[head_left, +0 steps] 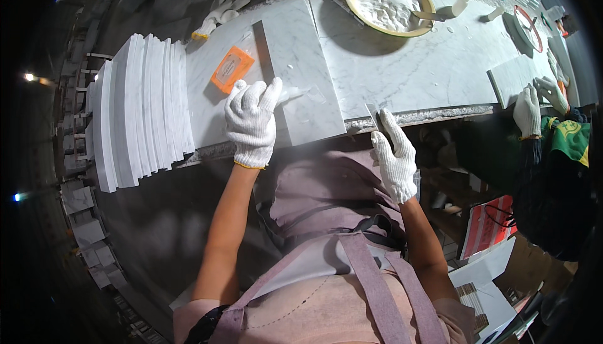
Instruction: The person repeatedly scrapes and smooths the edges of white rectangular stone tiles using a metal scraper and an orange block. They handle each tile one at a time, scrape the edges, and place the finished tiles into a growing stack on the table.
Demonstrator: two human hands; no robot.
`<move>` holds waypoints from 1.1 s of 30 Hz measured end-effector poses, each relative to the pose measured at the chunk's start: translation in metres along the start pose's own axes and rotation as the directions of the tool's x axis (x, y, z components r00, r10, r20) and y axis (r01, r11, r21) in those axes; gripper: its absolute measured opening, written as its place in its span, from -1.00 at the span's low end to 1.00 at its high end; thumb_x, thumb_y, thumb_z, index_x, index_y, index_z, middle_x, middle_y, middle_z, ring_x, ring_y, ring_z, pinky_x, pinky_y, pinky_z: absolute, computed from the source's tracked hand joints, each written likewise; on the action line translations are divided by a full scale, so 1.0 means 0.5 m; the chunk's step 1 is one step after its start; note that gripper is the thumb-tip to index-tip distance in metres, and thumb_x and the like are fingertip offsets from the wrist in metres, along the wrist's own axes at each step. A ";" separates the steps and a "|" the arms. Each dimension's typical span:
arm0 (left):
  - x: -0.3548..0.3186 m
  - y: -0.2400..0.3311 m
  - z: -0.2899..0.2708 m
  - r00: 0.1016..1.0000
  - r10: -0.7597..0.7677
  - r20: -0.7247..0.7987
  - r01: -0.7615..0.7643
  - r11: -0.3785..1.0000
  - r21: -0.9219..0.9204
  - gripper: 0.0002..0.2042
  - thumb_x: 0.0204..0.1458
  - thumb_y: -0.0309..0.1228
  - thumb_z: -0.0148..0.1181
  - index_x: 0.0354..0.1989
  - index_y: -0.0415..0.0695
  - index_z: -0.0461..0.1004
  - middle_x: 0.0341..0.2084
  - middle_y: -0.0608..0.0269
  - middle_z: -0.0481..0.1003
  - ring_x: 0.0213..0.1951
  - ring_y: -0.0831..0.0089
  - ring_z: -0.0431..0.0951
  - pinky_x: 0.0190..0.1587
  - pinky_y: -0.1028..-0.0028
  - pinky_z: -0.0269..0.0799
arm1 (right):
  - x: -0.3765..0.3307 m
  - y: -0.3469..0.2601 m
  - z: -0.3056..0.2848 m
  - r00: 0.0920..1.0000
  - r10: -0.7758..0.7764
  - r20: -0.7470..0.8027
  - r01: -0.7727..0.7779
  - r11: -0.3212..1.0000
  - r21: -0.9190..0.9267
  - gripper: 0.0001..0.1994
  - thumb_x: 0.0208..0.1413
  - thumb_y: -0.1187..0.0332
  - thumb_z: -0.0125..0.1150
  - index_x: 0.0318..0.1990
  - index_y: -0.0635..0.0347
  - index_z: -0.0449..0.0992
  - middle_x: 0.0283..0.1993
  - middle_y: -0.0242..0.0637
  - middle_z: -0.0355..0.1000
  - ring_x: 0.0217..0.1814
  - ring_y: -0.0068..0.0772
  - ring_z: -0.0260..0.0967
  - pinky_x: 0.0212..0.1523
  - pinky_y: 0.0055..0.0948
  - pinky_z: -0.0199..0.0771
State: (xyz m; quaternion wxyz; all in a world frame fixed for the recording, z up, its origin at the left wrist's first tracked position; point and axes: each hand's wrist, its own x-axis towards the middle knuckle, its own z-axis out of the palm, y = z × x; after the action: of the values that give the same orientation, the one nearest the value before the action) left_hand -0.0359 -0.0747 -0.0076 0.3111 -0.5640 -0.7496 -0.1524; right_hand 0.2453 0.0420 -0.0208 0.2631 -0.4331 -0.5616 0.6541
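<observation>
Right now the slab [314,115] lies on the marble top [402,77], its near end at the front edge, with a pale, shiny smear [301,95] across it. My right hand [394,159] pinches a thin blade [373,115] between thumb and fingers, just right of the slab, at the edge of the top. My left hand [251,121] is at the slab's left side, fingers half curled; I cannot tell whether they grip anything. Both hands wear white gloves.

Just beyond the left one lies an orange pack [232,69], its contents hidden. Farther off, near the back, a yellow bowl [402,32] holds white paste, lumpy on top, and a flat tool [430,16] leans in it with its handle over the right rim. Beside that handle is a small white cup [460,5], its inside too small to read. A red-rimmed dish [539,41] sits farther right, near a co-worker's gloved hands [527,112]. On my left stand upright slabs [144,105], packed close, with a loose glove [220,14] behind them.
</observation>
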 end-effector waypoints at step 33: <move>-0.074 0.002 0.061 0.655 -0.741 0.151 0.713 0.539 -0.448 -0.57 0.15 -0.39 0.47 0.14 -0.25 0.49 0.03 0.04 0.61 0.06 0.11 0.62 0.19 0.22 0.51 | 0.450 -0.239 -0.030 0.963 -0.195 0.187 0.270 0.657 -0.704 -0.66 0.34 0.26 0.07 0.09 0.08 0.71 -0.34 -0.15 0.62 -0.34 -0.30 0.58 -0.20 -0.26 0.55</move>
State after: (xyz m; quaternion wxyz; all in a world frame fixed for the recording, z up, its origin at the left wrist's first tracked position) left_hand -0.0376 -0.0842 -0.0545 0.0945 -0.2546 -0.8453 -0.4601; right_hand 0.1320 0.2640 0.0334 0.1256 -0.3943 -0.8360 0.3604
